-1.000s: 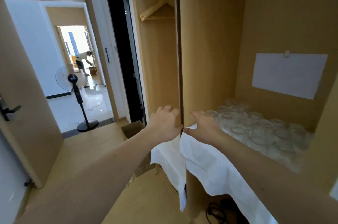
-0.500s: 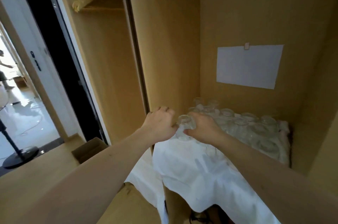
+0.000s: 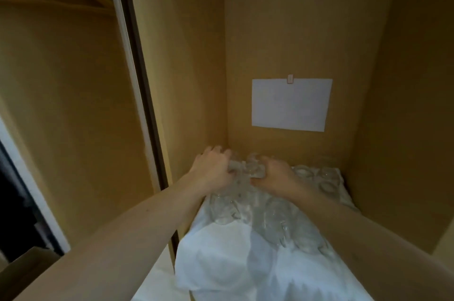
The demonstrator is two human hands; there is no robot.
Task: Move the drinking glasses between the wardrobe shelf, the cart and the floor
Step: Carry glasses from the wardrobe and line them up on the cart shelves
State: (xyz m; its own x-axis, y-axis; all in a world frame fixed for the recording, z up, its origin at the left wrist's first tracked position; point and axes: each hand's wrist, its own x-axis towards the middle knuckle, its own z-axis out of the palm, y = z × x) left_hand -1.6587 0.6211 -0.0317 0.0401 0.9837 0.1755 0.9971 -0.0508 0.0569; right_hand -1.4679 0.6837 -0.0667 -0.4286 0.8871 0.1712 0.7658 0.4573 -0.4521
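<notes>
Several clear drinking glasses (image 3: 267,214) stand packed together on a white cloth (image 3: 235,263) that covers the wardrobe shelf and hangs over its front edge. Both my arms reach deep into the back left corner of the shelf. My left hand (image 3: 212,169) is closed around a glass (image 3: 234,165) at the back. My right hand (image 3: 276,176) is closed around another glass (image 3: 255,169) right beside it. The two held glasses touch or nearly touch. More glasses (image 3: 319,177) sit behind my right hand toward the back wall.
A white sheet of paper (image 3: 291,105) is clipped to the wardrobe's back wall. The wooden side wall (image 3: 191,67) stands close to my left hand. A sliding door edge (image 3: 137,84) lies left, with a cardboard box (image 3: 29,266) on the floor below.
My view has swung right and closer into the wardrobe. Both hands have moved from the shelf's front edge to the back corner and closed on glasses.
</notes>
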